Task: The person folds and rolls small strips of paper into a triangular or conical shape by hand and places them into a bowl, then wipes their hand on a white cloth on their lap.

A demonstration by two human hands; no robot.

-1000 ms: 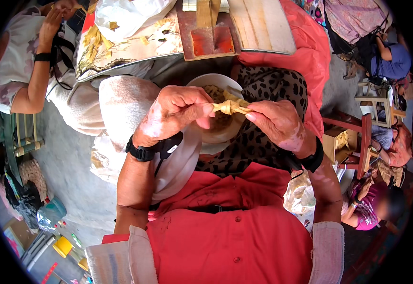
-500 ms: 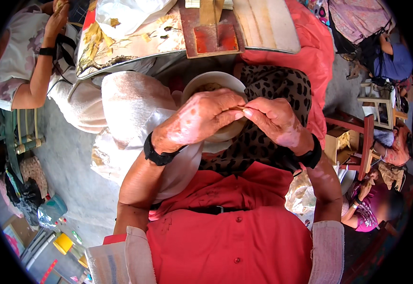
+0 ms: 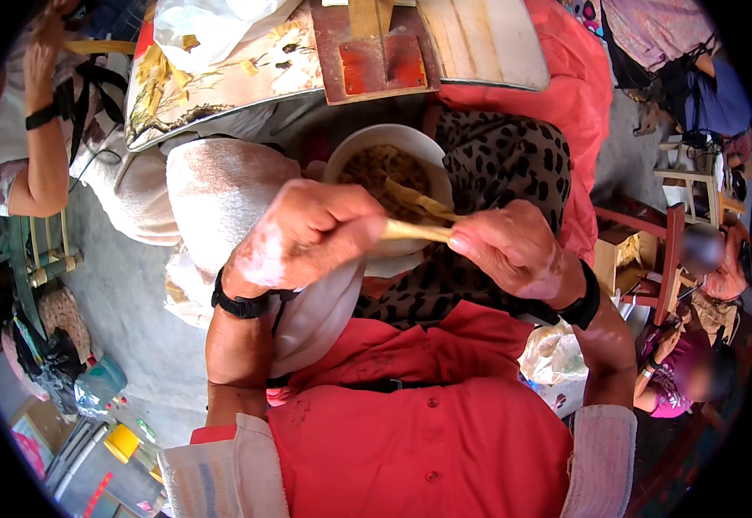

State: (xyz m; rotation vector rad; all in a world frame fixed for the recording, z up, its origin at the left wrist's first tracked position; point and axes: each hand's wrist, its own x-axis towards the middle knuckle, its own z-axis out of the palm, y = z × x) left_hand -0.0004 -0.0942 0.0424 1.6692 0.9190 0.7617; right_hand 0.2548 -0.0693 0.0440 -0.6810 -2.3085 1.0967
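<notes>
Gripping a tan leaf strip (image 3: pixel 419 230) between them, the left hand (image 3: pixel 307 233) is fisted over one end, hiding it, while the right hand (image 3: pixel 514 250) pinches the other, above a white bowl (image 3: pixel 354 155) with indistinct contents.

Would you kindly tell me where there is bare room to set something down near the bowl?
Free: grey floor left of the cream cloth. Crowded: the lap, where both hands, left hand and right hand, hold a yellow strip over the bowl.

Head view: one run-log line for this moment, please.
left hand grips tan strip | right hand pinches other end | white bowl beneath
</notes>
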